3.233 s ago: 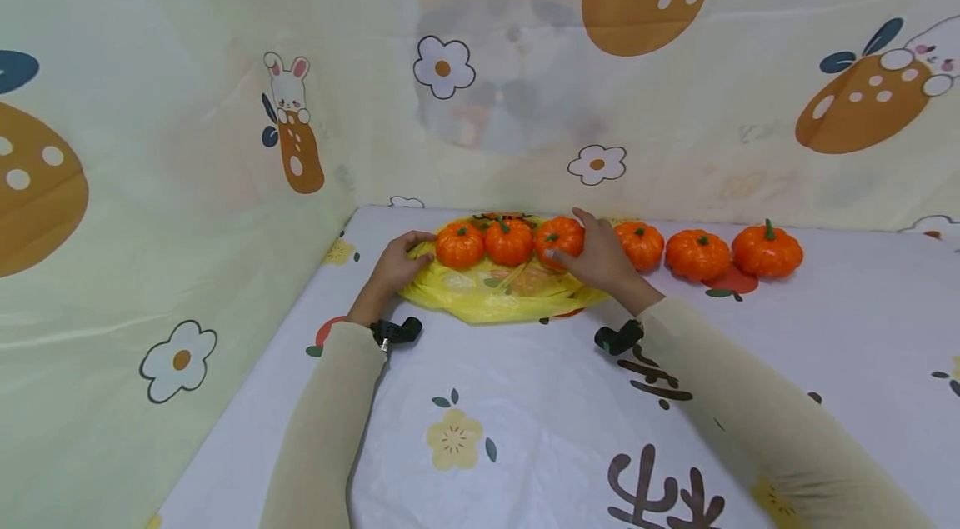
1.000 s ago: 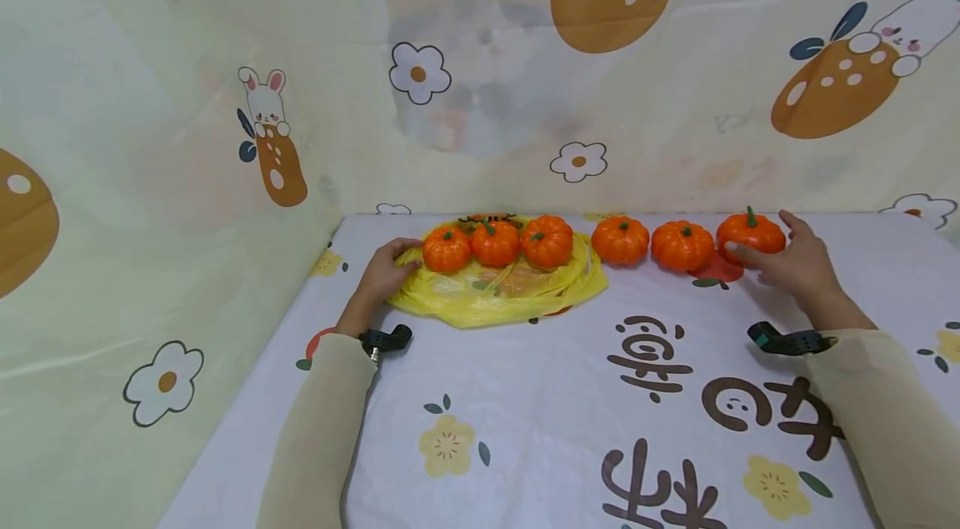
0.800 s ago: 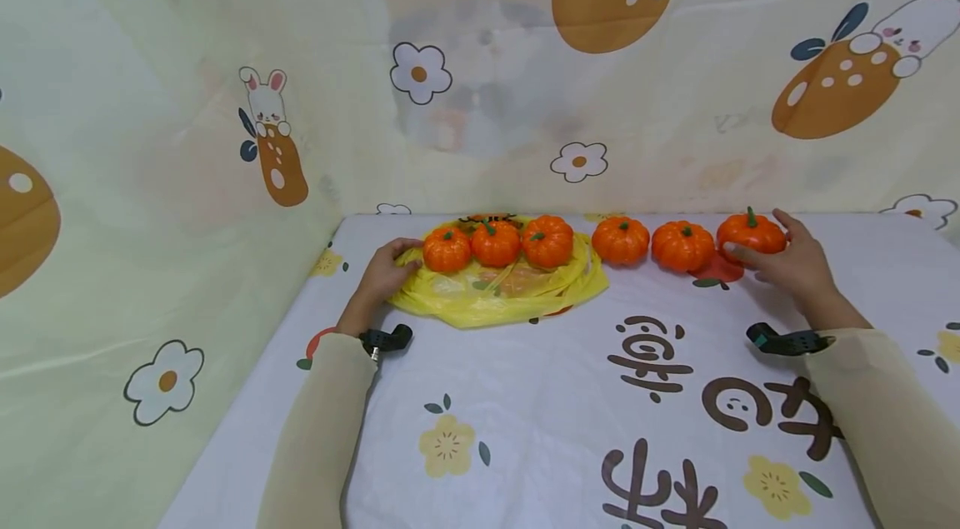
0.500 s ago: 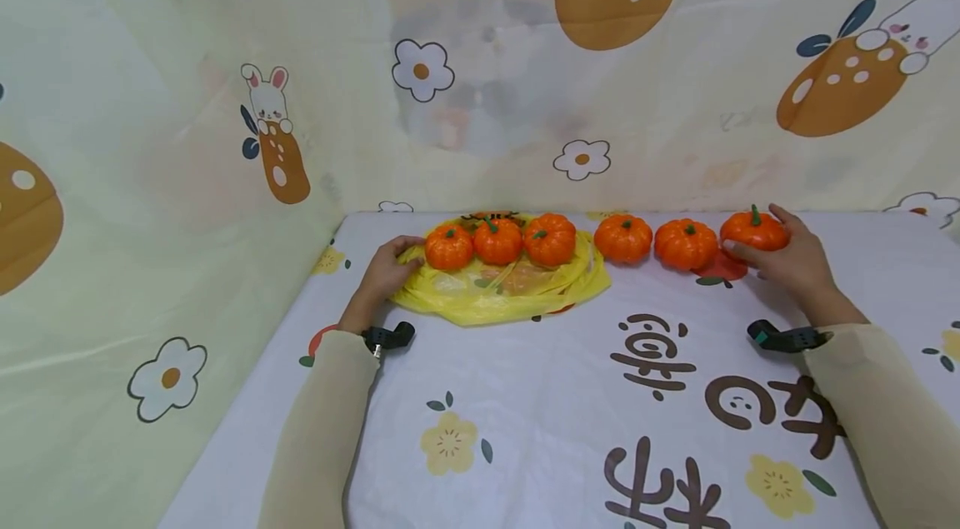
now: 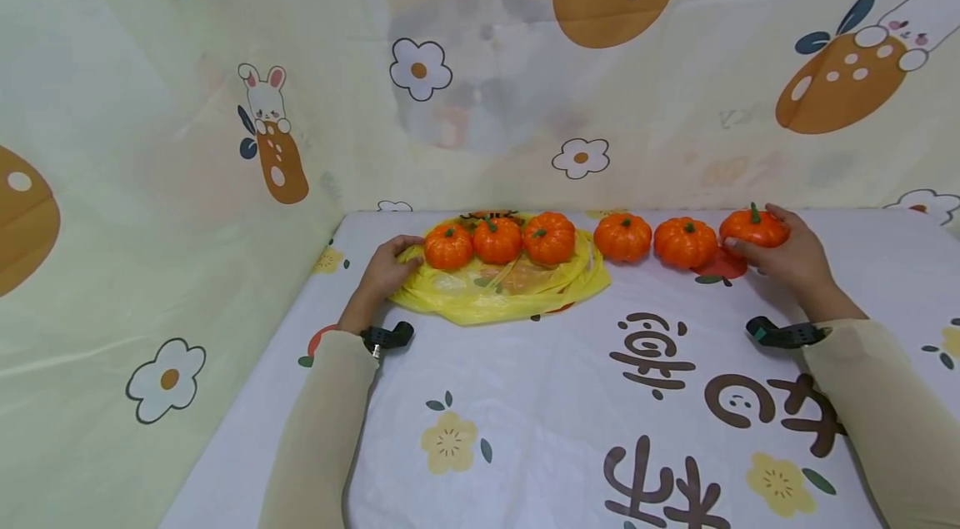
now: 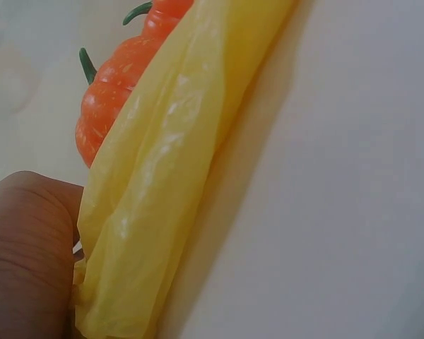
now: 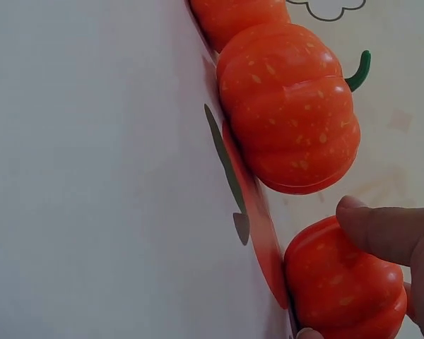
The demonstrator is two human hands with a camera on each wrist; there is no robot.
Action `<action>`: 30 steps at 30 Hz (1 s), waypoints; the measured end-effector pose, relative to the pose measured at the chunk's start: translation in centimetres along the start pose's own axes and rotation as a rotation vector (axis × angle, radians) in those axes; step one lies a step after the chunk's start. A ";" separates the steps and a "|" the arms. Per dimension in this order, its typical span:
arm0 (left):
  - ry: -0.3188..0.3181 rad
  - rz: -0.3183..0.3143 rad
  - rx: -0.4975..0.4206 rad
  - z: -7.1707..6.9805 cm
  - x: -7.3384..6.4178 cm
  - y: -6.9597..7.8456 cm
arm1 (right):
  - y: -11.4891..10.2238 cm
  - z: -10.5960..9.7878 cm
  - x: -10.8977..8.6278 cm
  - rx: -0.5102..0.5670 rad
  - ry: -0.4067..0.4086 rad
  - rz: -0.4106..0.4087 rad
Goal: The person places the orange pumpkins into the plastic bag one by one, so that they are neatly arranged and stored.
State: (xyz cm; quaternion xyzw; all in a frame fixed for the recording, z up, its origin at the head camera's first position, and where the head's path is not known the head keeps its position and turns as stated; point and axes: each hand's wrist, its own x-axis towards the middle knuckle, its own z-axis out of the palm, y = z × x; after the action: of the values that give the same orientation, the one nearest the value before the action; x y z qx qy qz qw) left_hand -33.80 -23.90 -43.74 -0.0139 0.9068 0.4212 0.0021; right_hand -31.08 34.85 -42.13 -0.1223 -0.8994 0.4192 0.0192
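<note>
Head view: toward the right of the frame, the right hand grips the end pumpkin between thumb and fingers. Left of centre, the left hand pinches the edge of a yellow bag. Three pumpkins sit in a row on the bag; two more pumpkins stand right of centre on the white tablecloth.

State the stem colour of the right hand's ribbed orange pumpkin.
The stem is green, showing best in the head view.
</note>
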 end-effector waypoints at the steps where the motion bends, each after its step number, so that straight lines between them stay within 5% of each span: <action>1: 0.001 0.001 -0.001 0.0 0.0 0.0 | 0.0 0.0 0.0 -0.005 0.000 0.000; 30: -0.008 0.008 -0.029 0.0 0.1 -0.3 | -1.0 0.1 -0.6 0.029 0.060 -0.004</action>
State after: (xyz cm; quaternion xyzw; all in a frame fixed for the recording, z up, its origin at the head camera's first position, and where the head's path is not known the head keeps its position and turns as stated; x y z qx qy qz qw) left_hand -33.92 -24.09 -43.93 -0.0086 0.9006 0.4345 0.0037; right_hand -30.76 34.06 -41.39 -0.1325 -0.8924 0.4285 0.0488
